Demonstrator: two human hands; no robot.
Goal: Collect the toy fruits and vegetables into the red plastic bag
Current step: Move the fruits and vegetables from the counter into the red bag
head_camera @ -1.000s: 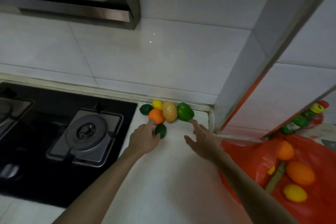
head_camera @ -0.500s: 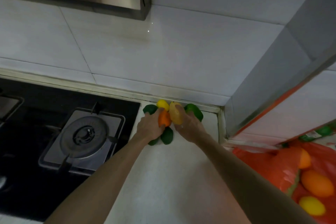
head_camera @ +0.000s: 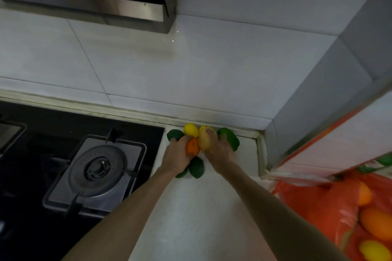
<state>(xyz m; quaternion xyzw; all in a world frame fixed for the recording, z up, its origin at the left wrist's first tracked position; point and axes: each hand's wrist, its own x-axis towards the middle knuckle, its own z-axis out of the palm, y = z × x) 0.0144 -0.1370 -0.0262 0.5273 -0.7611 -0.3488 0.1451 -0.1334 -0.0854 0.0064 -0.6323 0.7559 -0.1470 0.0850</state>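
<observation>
Head view: at the back corner of the white countertop (head_camera: 201,218), the left hand (head_camera: 177,158) gripped the orange toy fruit (head_camera: 192,146), fingers curled round it, with a dark green toy (head_camera: 196,167) lying just beside its wrist. The right hand (head_camera: 220,152) clasped the tan toy vegetable (head_camera: 204,139) from above with curled fingers, its outer fingers against the green toy pepper (head_camera: 230,137); a yellow toy lemon (head_camera: 191,130) sat behind, by the wall. The red plastic bag (head_camera: 318,203) lay open well to the right, holding orange and yellow toys.
</observation>
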